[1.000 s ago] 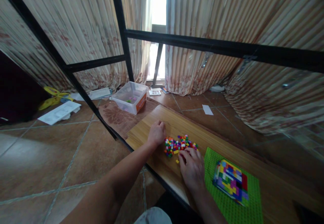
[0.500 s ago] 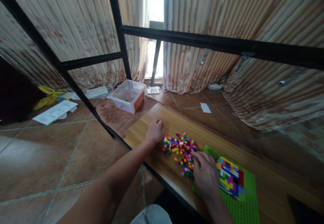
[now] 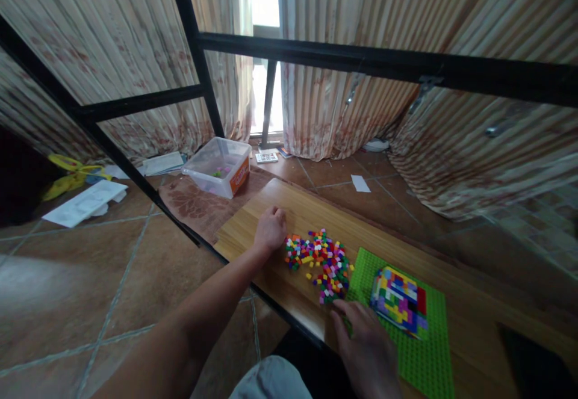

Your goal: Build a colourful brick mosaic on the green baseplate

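Note:
My left hand [image 3: 271, 228] rests on the wooden tabletop with its fingers curled closed, just left of a loose pile of small colourful toy bricks [image 3: 323, 254]. Whatever may be inside that fist is hidden. At the near edge of the pile, over the left side of a green studded baseplate [image 3: 428, 363], is my right hand [image 3: 366, 348]. Its thumb and forefinger come together in a pinch; anything between the tips is too small to make out. A flat, layered build of multicoloured bricks [image 3: 400, 303] sits on the baseplate, right of this hand.
The narrow wooden table [image 3: 271, 197] has a dark object [image 3: 533, 351] at its right end. Black metal bars [image 3: 316, 50] cross in front of the curtains. Beyond the table, a clear plastic bin [image 3: 208, 179] with a few pieces stands on a brown mat [image 3: 189, 203].
My right hand has drawn back from the brick pile toward me, uncovering more of the baseplate and the build. The left hand stays closed beside the pile. The camera view has shifted slightly.

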Tool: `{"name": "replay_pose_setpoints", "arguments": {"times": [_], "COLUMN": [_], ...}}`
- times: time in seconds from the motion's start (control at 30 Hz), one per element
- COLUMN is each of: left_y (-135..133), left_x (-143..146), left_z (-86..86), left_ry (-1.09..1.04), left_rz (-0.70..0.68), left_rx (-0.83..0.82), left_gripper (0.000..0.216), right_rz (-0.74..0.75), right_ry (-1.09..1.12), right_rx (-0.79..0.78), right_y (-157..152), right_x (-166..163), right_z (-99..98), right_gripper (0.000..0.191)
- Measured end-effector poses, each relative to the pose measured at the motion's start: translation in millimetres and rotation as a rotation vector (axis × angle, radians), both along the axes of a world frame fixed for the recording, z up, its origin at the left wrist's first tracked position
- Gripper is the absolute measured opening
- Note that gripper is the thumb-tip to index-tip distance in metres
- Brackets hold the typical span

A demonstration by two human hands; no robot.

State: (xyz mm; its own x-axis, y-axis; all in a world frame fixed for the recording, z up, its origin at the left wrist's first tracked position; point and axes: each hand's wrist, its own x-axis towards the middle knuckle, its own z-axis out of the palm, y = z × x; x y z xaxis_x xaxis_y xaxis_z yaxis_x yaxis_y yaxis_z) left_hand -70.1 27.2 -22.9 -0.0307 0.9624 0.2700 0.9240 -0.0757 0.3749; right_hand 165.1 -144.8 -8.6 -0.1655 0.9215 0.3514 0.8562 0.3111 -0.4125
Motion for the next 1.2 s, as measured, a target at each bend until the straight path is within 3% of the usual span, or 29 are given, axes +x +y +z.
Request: {"name": "replay_pose_setpoints", "arguments": {"times": [0.33, 0.57, 0.73, 0.93, 1.2], "left_y": [0, 0, 0, 1, 1], "left_x": [0, -1, 0, 0, 0], "left_z": [-0.7, 0.8, 1.0, -0.5, 0.6], "left_ry": [0.004, -0.027, -0.019, -0.027, -0.029], "left_rz": [0.004, -0.005, -0.003, -0.004, -0.002], "left_rx": [0.013, 0.033, 0.035, 0.029, 0.034], "left_gripper": [0.019, 0.019, 0.019, 0.02, 0.02], "right_rz": [-0.034, -0.088, -0.092, -0.133, -0.142], "right_ry": [-0.126, -0.101, 0.081, 0.038, -0.022], "right_rx": [-0.006, 0.116, 0.188, 0.093, -0.012], "right_y": [-3, 27, 25, 0, 9], "right_x": [-25, -53, -31, 11, -5], "right_z": [-3.7, -9.6, 0.1, 1.4, -11.2], "right_gripper": [0.023, 0.026, 0.024, 0.032, 0.029]}}
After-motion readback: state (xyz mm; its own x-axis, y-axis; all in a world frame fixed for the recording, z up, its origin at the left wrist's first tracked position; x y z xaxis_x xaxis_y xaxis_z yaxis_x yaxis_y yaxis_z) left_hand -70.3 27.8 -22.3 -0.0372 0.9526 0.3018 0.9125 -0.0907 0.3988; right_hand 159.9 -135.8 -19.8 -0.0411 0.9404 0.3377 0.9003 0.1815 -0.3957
